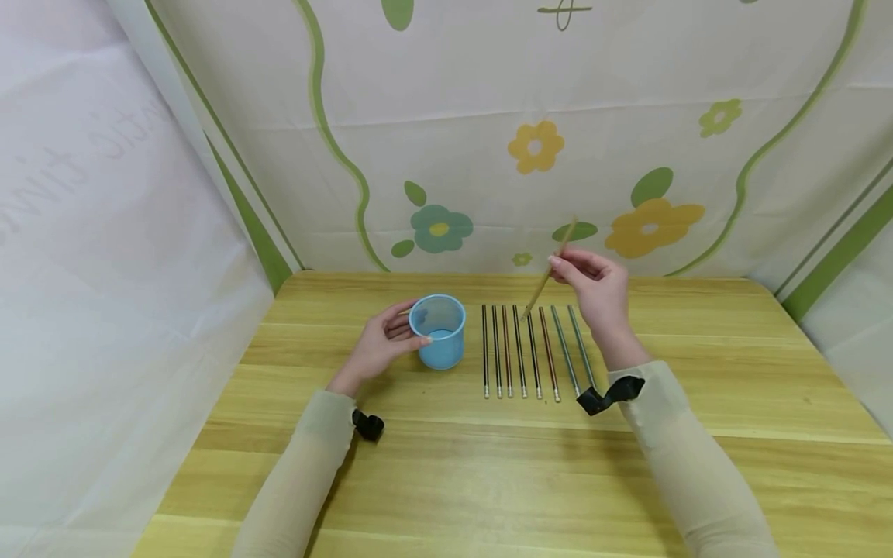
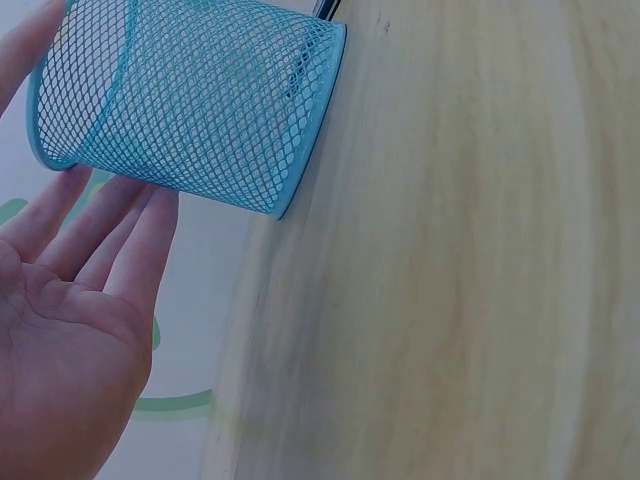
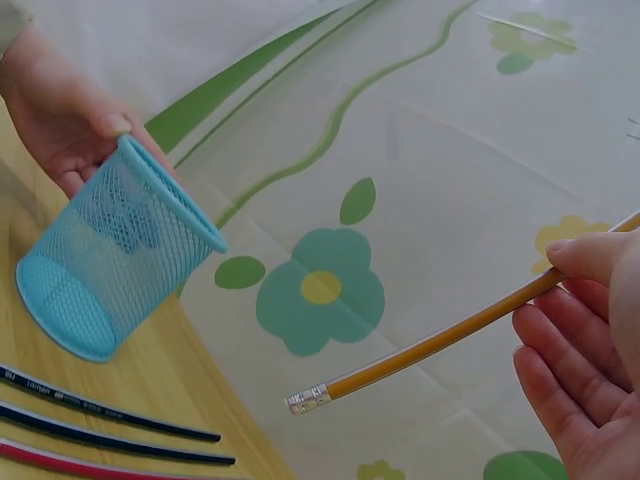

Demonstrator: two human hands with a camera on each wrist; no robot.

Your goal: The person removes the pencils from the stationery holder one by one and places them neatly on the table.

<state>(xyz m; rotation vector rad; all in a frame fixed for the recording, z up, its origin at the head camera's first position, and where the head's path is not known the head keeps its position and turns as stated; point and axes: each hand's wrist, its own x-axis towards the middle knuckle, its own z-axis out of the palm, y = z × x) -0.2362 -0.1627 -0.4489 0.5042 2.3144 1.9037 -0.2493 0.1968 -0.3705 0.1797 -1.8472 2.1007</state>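
My left hand [image 1: 380, 341] holds a light-blue mesh pen holder [image 1: 443, 353] by its side, the thumb at the rim and the fingers round the back. The holder [image 2: 200, 100] stands upright on the table, and I see no pencils inside it. My right hand [image 1: 601, 293] pinches a yellow pencil [image 3: 440, 342] between thumb and fingers. This pencil is tilted in the air, its metal-and-eraser end pointing down, above a row of pencils [image 1: 507, 349]. The row lies right of the holder, with several black ones, some dark red ones and two teal ones.
The wooden table [image 1: 446, 480] reaches a white fabric backdrop [image 1: 446, 170] printed with flowers and green vines. Another white cloth wall [image 1: 105, 310] rises on the left. Black straps [image 1: 610, 395] are on both wrists.
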